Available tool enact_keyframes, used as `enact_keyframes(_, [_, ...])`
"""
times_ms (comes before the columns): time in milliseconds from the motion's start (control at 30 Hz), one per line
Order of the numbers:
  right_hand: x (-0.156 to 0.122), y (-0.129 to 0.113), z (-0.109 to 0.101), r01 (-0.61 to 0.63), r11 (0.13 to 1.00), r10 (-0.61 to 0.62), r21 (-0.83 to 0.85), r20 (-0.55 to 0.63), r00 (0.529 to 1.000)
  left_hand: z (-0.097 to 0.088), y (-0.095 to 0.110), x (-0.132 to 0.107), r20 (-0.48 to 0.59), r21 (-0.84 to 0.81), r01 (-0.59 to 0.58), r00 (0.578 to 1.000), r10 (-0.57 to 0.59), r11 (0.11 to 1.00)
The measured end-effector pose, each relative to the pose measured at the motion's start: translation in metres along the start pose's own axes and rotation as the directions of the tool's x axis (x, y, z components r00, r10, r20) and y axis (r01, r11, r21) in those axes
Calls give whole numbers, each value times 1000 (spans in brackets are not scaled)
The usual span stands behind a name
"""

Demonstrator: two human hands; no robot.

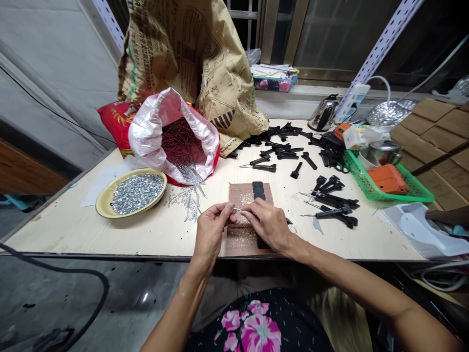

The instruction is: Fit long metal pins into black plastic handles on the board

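My left hand (212, 225) and my right hand (269, 222) meet above a brown mat (240, 239) near the table's front edge. Their fingertips are pinched close together on a thin metal rod (237, 209), of which only a short silvery piece shows between them. Whether a washer sits on it is too small to tell. Dark rounded pads (258, 188) lie in a row along the mat's right part, partly under my right hand. Left of my left hand, several loose metal rods (193, 203) lie beside scattered small washers (176, 198).
A yellow bowl of washers (159, 196) stands at left. Behind it, an open red and white bag (146, 127) holds many thin rods. Black plastic handles (287, 155) lie in a heap beside a large brown paper sack (227, 98); more handles (331, 210), some with rods, lie right. A green basket (388, 195) stands far right.
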State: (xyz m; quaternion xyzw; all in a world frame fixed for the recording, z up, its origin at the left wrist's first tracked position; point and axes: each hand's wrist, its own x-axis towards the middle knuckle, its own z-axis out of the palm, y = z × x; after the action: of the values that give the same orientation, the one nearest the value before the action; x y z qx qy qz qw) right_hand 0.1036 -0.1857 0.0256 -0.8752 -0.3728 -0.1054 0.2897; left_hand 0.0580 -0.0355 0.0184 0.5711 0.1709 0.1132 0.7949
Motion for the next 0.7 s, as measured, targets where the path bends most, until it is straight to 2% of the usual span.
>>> enact_keyframes(67, [-1,1,0,-43,990,41,133,17,999,2,-1,-1,8,54,-48,999,48,997])
enact_keyframes(100, [-2,2,1,-45,989,43,141,14,999,2,-2,-1,16,70,-49,999,48,996])
enact_keyframes(233, [-4,5,3,1,996,-3,-89,-27,1000,4,-7,-1,-6,78,4,1000,-3,997])
enact_keyframes(267, [-4,6,3,-3,995,1,-103,-18,1000,5,-9,-1,-19,81,-3,1000,5,997])
enact_keyframes(333, [-1,9,3,-41,999,41,2,37,998,6,-11,0,-32,86,-33,999,36,996])
enact_keyframes(400, [2,12,3,-92,978,72,187,109,991,7,-12,2,-25,65,-37,999,39,997])
enact_keyframes(500, [5,14,1,-115,938,84,328,108,991,7,-13,5,10,6,29,1000,-30,1000])
enact_keyframes(600, [3,14,1,-72,968,59,238,62,996,7,-12,6,37,8,65,997,-65,998])
enact_keyframes(700, [0,13,2,-44,987,34,156,66,997,6,-11,6,33,57,29,999,-31,998])
